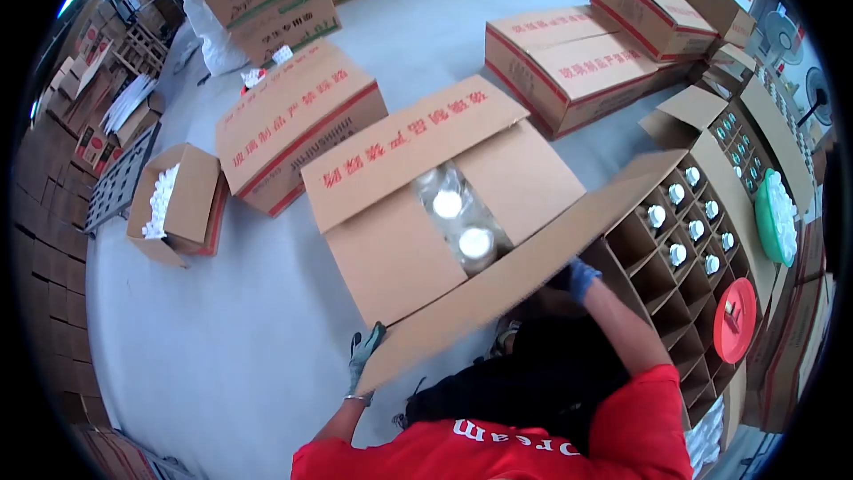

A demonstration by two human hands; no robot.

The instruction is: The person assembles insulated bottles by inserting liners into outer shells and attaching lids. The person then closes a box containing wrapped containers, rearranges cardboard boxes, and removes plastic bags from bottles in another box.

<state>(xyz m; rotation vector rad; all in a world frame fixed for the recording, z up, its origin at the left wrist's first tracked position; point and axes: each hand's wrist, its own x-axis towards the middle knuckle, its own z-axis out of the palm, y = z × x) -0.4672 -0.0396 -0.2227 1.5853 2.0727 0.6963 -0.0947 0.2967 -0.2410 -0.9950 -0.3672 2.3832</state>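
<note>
A large cardboard carton (391, 258) with red lettering stands in front of me, its two side flaps folded in. Through the gap between them show white-capped glass bottles (476, 244) under clear plastic. The near flap (498, 289) is raised and slants across the view. At its left corner, my gloved left hand (362, 360) is closed on the cardboard edge. My right hand (582, 280), in a blue glove, is against the underside of this flap towards its right end; its fingers are hidden.
On my right is an open divided carton (657, 258) with several white-capped bottles, a red lid (735, 320) and a green basin (776, 218) of white caps. Closed cartons (569, 62) stand behind. A small box (178, 204) of white pieces sits at left.
</note>
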